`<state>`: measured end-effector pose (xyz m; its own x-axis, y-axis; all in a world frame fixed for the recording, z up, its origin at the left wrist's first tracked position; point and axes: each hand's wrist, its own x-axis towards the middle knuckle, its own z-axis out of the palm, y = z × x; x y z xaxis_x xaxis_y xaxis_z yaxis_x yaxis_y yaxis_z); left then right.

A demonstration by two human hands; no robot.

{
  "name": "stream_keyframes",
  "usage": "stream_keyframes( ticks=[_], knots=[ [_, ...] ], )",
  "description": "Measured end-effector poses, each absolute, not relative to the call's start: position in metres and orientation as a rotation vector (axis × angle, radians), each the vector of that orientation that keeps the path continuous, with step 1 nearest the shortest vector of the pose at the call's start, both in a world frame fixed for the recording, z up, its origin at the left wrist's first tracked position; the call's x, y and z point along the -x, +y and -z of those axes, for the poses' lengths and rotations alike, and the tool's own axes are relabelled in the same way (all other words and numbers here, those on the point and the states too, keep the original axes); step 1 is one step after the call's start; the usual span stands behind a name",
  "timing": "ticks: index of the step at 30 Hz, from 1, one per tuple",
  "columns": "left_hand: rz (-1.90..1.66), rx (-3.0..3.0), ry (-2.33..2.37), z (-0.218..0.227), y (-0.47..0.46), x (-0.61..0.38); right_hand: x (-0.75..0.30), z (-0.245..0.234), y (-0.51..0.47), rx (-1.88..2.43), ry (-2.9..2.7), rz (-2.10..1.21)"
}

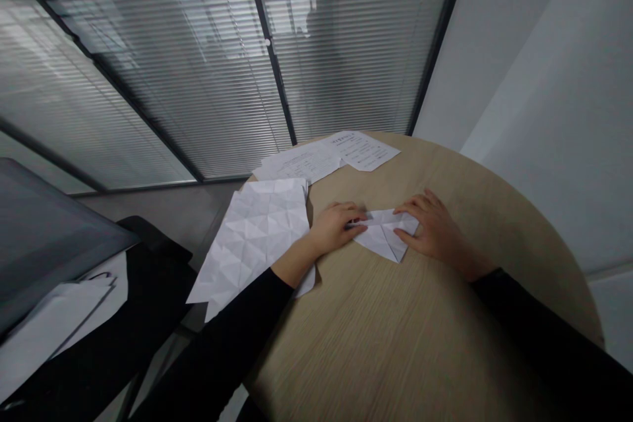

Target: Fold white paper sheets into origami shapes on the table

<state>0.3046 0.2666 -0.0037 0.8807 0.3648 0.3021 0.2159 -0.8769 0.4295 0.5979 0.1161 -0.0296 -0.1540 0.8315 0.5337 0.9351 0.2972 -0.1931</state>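
A small piece of folded white paper (383, 237) lies on the wooden table between my hands, with crease lines running across it. My left hand (337, 225) grips its left corner, fingers and thumb pinched together over the edge. At the opposite side, my right hand (429, 227) has its thumb and fingers closed on the right corner. The paper's lower point faces toward me. Beside my left forearm, a larger stack of creased white sheets (262, 217) with a grid of triangular folds overhangs the table's left edge.
Printed sheets (363, 150) lie at the table's far edge. The round wooden table (395, 336) stands near a glass partition with blinds (346, 46) and a white wall (548, 112). To the left, a grey-backed black chair (54, 231) holds more white papers (59, 323).
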Motion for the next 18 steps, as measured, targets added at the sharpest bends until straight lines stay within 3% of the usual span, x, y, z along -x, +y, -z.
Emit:
stream_keyframes(
  ticks=[18],
  knots=[
    [-0.441,-2.813,0.15,-0.001,0.262,-0.302,-0.585,0.026,0.11,1.364,-2.214,0.026]
  ],
)
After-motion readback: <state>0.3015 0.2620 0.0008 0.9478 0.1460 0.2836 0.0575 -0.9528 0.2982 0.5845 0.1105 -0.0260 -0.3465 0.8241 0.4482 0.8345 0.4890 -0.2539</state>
